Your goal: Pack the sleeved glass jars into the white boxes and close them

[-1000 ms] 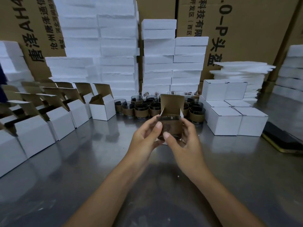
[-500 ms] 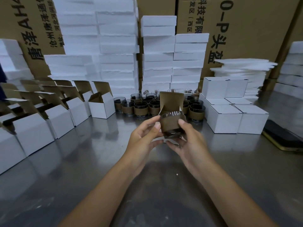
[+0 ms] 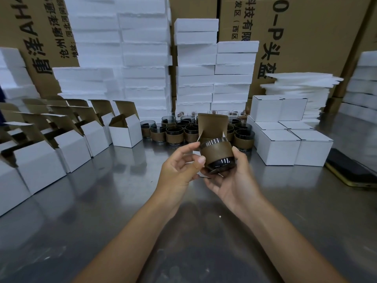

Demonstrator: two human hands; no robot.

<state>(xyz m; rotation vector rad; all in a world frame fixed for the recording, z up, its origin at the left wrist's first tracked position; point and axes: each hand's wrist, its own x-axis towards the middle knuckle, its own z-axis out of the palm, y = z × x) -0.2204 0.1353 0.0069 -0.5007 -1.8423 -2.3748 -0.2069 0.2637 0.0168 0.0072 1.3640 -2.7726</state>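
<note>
Steel table (image 3: 102, 201) as work surface: above it, a sleeved glass jar (image 3: 217, 155) is gripped, tilted, in the right hand (image 3: 234, 180), before an open white box (image 3: 213, 125) pinched by the left hand (image 3: 179, 170); further jars (image 3: 173, 135), open boxes (image 3: 126, 133) and closed boxes (image 3: 277, 148) are ranged behind

A packing station in a warehouse or small factory: a steel table (image 3: 102, 211) crowded with open white boxes (image 3: 81, 139), closed ones (image 3: 293, 148), sleeved glass jars (image 3: 173, 134), foam slab stacks (image 3: 142, 58) and printed shipping cartons (image 3: 306, 37) behind.
</note>
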